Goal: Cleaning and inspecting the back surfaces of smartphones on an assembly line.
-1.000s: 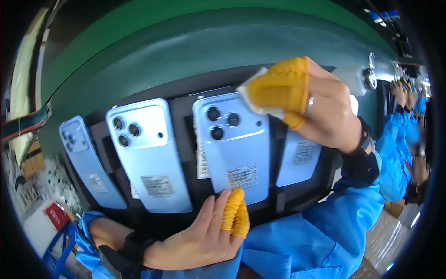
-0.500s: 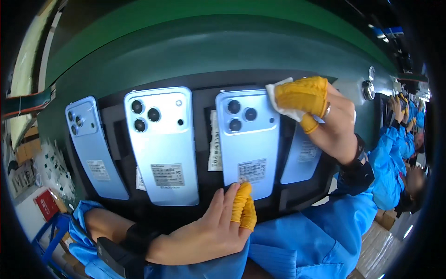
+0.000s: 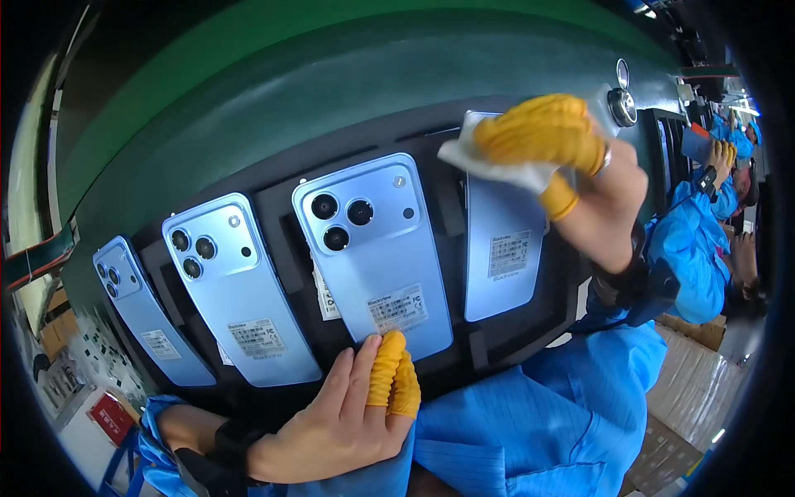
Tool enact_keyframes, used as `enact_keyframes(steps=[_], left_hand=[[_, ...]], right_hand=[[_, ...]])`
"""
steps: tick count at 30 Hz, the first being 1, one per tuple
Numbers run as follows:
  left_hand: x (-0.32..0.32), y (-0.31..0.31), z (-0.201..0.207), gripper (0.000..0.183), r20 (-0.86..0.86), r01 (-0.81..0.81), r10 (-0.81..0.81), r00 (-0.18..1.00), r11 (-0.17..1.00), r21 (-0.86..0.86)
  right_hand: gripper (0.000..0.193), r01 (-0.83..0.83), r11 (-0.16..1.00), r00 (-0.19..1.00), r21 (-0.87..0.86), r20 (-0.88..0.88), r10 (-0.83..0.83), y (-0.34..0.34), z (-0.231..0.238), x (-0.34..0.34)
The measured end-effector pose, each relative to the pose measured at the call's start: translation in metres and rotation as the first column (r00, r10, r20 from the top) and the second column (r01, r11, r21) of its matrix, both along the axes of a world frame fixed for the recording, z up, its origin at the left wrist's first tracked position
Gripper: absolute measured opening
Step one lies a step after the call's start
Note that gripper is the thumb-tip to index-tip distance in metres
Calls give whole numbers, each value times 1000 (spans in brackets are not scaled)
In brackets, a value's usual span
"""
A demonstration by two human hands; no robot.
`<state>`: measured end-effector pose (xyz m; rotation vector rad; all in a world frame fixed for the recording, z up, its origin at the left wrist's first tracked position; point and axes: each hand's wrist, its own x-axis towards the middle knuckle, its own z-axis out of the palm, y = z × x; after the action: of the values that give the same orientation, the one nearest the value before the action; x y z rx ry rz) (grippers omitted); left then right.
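Note:
Several light blue smartphones lie face down in a row on a black tray (image 3: 497, 348), camera lenses at the far end. At the third phone (image 3: 373, 265), my left hand (image 3: 339, 414) has its fingers stretched out, yellow finger cots on some, the tips at the lower edge below a printed label. To the right, my right hand (image 3: 571, 149), also in yellow finger cots and blurred by motion, pinches a white wipe (image 3: 505, 172) over the upper end of the fourth phone (image 3: 505, 219), hiding its cameras. The second phone (image 3: 232, 290) and the first phone (image 3: 149, 315) lie untouched.
Beyond the tray stretches a green bench surface (image 3: 373, 74). A metal-topped container with a raised lid (image 3: 623, 108) stands past my right hand. Co-workers in blue sleeves (image 3: 691, 273) sit at the right. A red box (image 3: 112, 416) is low on the left.
My view has turned, so the row appears shifted. The right hand with the wipe has gone from the third phone's upper corner to the fourth phone. My left hand stays at the third phone.

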<state>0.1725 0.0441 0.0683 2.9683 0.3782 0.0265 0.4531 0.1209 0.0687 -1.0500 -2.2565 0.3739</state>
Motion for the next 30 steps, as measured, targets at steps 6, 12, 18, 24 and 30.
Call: enact_keyframes(steps=[6,12,18,24,30], left_hand=[[3,-1,5,30,3,-14,14,1000,1000,14],[6,9,6,22,105,-75,82,991,994,-76],[13,72,11,43,327,-407,383,864,913,9],[26,129,3,30,6,-510,566,824,748,-425],[33,128,27,39,-16,-432,586,810,577,-693]], right_hand=[[18,164,986,966,-30,-196,-167,-5,-4,29],[23,219,975,962,44,-178,-208,-18,-8,38],[21,480,877,758,-34,-486,-434,-31,-38,43],[21,474,877,626,-76,-672,-396,-25,-69,46],[21,507,854,616,-118,-643,-455,-24,-76,54]])
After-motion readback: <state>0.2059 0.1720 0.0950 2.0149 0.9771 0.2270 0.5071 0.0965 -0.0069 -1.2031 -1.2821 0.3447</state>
